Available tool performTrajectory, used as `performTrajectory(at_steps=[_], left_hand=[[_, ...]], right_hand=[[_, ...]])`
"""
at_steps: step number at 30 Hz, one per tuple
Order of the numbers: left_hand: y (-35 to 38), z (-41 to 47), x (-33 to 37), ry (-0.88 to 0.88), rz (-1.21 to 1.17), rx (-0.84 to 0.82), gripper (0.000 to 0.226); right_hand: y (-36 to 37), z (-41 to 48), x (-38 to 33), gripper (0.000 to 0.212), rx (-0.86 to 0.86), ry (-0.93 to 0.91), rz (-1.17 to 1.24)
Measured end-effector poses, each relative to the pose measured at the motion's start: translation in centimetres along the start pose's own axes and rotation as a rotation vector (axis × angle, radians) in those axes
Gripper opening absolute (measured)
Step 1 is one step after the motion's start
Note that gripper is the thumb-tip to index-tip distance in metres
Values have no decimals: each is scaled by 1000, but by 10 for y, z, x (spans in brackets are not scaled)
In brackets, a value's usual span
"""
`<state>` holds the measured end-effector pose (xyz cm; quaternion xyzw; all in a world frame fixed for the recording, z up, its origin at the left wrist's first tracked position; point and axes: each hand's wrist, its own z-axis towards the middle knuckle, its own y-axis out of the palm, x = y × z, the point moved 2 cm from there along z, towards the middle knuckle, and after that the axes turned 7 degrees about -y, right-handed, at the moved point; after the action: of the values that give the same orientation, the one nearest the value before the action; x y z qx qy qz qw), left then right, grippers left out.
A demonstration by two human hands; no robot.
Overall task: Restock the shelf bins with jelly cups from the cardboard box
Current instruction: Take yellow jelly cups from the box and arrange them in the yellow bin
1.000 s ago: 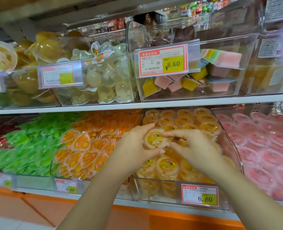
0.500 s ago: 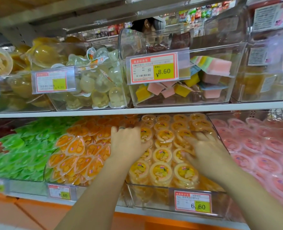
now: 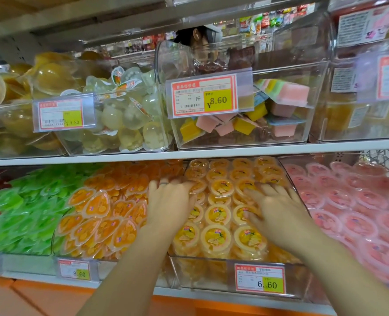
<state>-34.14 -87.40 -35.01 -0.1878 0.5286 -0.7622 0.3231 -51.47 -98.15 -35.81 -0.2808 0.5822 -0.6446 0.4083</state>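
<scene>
- Filling the clear plastic bin [image 3: 198, 277] in the middle of the lower shelf, round yellow jelly cups [image 3: 216, 240] are laid in tidy rows with their lids up. Each is a shallow translucent tub sealed with a glossy printed film.
- The left hand [image 3: 168, 206] is laid palm down on the cups at the bin's left side. Its fingers are held straight and close together, and nothing is gripped. A dark ring [image 3: 163, 184] is worn on one finger.
- The right hand [image 3: 277, 213] is spread palm down on the cups toward the bin's right side. Its fingers are extended and slightly fanned, and nothing is pinched. Its outline is somewhat blurred.
- Both forearms are stretched up from the lower edge of the view, bare to the wrist.
- A red-and-yellow price tag [image 3: 260, 280] marked 6.60 is fixed to the bin's front wall.
- Just to the left, orange heart-shaped jelly cups [image 3: 97, 208] are heaped in overlapping layers. Glossy green jelly packs [image 3: 18, 213] are piled beyond them.
- To the right, round pink jelly cups [image 3: 359, 213] are packed in the neighbouring bin.
- Above the white shelf board [image 3: 189, 153], square pink and yellow jelly blocks [image 3: 234, 127] are seen in a clear bin behind a tag [image 3: 203, 96] marked 8.60. Pale dome-shaped cups [image 3: 120, 119] and amber dome cups [image 3: 47, 78] are stacked further left.
</scene>
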Motion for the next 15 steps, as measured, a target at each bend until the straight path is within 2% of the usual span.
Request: performTrajectory(at_steps=[4, 9, 11, 15], left_hand=[[-8, -6, 15, 50, -43, -29, 49], [-5, -15, 41, 283, -185, -262, 47], [1, -15, 41, 282, -168, -312, 48], [5, -14, 37, 258, -146, -296, 48]], right_hand=[[1, -2, 3, 55, 10, -13, 14], [2, -4, 3, 55, 6, 0, 11], [4, -4, 2, 55, -16, -13, 18], [7, -3, 4, 55, -29, -23, 16]])
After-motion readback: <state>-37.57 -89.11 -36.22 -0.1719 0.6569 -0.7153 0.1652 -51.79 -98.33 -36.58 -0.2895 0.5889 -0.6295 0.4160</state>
